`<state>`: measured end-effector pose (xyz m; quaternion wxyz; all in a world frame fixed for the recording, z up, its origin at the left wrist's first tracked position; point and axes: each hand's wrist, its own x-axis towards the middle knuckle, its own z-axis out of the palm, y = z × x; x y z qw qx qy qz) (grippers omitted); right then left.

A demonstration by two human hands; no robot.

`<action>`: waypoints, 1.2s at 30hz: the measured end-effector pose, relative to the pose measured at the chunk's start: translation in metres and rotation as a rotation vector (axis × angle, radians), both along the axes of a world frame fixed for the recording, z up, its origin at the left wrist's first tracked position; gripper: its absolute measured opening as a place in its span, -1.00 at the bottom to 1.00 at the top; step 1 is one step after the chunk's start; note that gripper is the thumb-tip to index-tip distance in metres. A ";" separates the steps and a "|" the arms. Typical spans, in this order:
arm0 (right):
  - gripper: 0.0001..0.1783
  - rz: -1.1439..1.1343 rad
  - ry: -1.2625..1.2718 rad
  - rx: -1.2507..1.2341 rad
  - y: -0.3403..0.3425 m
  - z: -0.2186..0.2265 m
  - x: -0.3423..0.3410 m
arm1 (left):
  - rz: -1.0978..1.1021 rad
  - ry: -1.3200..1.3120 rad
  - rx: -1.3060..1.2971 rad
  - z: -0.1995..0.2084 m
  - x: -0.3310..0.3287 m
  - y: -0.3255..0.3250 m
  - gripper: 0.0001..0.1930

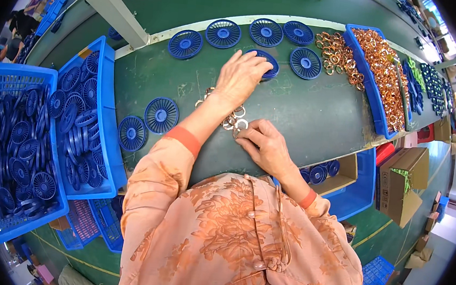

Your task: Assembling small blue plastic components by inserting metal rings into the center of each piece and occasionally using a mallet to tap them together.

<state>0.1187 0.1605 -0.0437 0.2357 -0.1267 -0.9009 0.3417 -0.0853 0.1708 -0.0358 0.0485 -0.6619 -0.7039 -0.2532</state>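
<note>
My left hand [242,78] reaches across the green tabletop, its fingers closed at the left edge of a round blue spoked disc [266,69]. Under and beside my left forearm lies a small pile of shiny metal rings [228,123]. At the near side of that pile, my right hand [265,145] pinches a metal ring [242,124] between thumb and fingers. More spoked discs lie flat along the far edge, among them one disc [266,32] beyond my left hand and another disc [305,63] to its right. Two discs [161,115] rest left of my forearm.
Loose copper-coloured rings [338,53] spill beside a blue tray [366,73] heaped with them at the right. Blue crates [112,133] full of spoked discs stand at the left. A pale post [107,7] rises at the far left; a cardboard box [396,180] is at the right.
</note>
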 end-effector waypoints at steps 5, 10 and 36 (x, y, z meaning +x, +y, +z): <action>-0.90 -0.020 0.056 -0.221 0.005 0.002 0.000 | 0.000 -0.111 -0.066 -0.012 0.005 0.007 -0.49; -0.94 -0.118 0.233 -0.821 0.011 0.000 0.006 | 0.015 -0.234 0.035 0.017 0.006 -0.044 -0.46; -0.70 0.085 0.147 -1.204 -0.025 0.061 -0.056 | 0.246 -1.752 0.356 0.041 0.020 -0.196 -0.57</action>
